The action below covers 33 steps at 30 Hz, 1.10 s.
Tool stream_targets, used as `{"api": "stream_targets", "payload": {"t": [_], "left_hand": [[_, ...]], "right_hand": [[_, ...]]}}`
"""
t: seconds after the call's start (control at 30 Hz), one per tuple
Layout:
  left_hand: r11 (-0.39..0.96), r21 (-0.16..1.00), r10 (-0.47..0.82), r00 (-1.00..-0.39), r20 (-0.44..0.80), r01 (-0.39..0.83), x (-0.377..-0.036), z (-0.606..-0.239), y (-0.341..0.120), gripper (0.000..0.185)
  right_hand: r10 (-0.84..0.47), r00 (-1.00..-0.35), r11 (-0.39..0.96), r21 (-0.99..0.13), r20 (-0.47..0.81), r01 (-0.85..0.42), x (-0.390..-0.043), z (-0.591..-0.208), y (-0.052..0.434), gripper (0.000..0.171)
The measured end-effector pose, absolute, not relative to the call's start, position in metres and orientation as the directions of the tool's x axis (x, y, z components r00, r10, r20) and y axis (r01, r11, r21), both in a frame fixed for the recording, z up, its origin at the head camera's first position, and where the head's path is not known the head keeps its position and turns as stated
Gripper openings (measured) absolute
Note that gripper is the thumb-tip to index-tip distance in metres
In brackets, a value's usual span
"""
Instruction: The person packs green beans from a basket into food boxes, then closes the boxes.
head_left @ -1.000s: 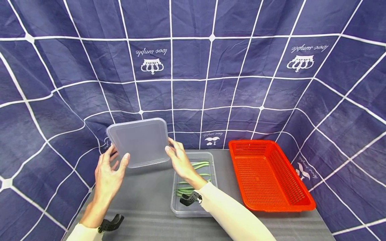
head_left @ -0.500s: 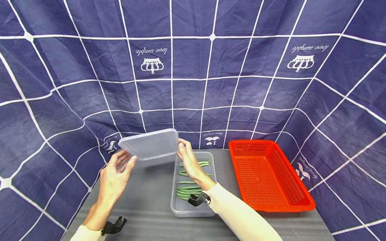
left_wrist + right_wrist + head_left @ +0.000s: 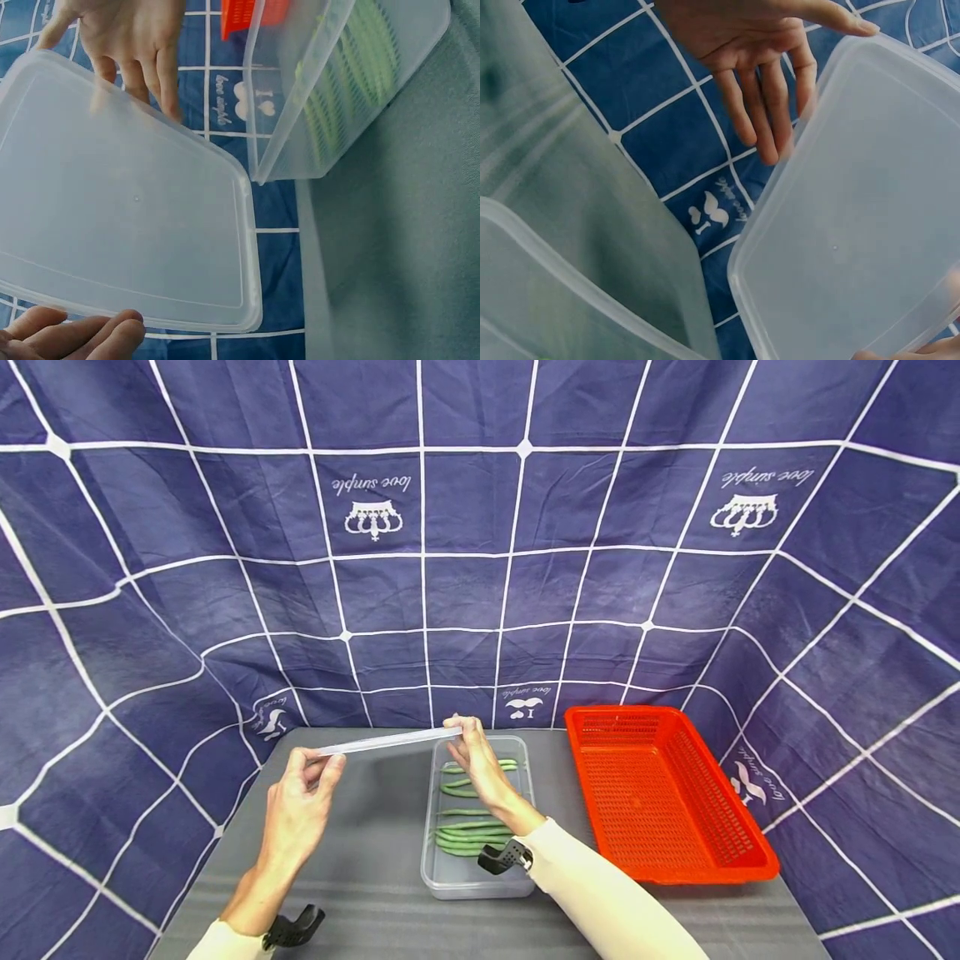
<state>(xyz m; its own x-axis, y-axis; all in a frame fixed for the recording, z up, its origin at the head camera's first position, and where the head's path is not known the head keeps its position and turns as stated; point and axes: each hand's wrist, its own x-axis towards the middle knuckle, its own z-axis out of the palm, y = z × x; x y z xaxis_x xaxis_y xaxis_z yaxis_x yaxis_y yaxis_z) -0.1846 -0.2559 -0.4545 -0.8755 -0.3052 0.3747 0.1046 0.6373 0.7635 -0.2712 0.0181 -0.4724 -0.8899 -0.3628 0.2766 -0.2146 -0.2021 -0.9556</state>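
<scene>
A: Head view first. Where is the lid (image 3: pixel 390 742)?

B: In the air above the table (image 3: pixel 360 877), held nearly flat, so only its thin edge shows. Its long axis runs from 9 o'clock to 3 o'clock, slightly raised at the 3 o'clock end.

A: And the hands?

B: The left hand (image 3: pixel 303 802) pinches the 9 o'clock end between thumb and fingertips; the right hand (image 3: pixel 474 758) pinches the 3 o'clock end. Both are grasping it, one hand at each end.

A: What lies under it?

B: The box (image 3: pixel 478 878) sits just at 5 o'clock from the lid's right end, under the right hand, so that hand is the nearer one. The box's long axis runs 12 to 6, crosswise to the lid.

A: Materials?

B: The lid is frosted translucent plastic, a rounded rectangle with a raised rim, smooth and thin. The box is the same cloudy plastic, with slim green beans (image 3: pixel 468 837) lying across it. At 3 o'clock stands a red basket (image 3: pixel 742 847), stiff plastic mesh. The table is matte grey; the backdrop (image 3: pixel 525 568) is navy cloth with white grid lines.
</scene>
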Motion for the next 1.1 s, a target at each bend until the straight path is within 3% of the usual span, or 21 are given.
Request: {"api": "stream_targets", "payload": {"t": [0.3,0.63,0.87,1.1], "left_hand": [[0.613,0.777,-0.198,-0.923,0.329,0.145,-0.182,-0.468,-0.259,0.041],[0.517,0.829,-0.042,-0.961,0.272,0.212,-0.185,-0.479,-0.261,0.059],[0.433,0.862,0.086,-0.964,0.251,0.263,-0.188,-0.488,-0.258,0.076],[0.418,0.870,0.151,-0.964,0.220,0.264,-0.190,-0.498,-0.249,0.097]], "right_hand": [[-0.418,-0.880,-0.185,-0.970,0.225,-0.160,-0.269,-0.475,0.030,0.058],[-0.430,-0.880,-0.149,-0.977,0.201,-0.151,-0.273,-0.480,0.043,0.065],[-0.373,-0.900,-0.037,-0.973,0.225,-0.227,-0.273,-0.483,0.053,0.075],[-0.341,-0.926,0.044,-0.981,0.163,-0.189,-0.268,-0.485,0.063,0.083]]}}
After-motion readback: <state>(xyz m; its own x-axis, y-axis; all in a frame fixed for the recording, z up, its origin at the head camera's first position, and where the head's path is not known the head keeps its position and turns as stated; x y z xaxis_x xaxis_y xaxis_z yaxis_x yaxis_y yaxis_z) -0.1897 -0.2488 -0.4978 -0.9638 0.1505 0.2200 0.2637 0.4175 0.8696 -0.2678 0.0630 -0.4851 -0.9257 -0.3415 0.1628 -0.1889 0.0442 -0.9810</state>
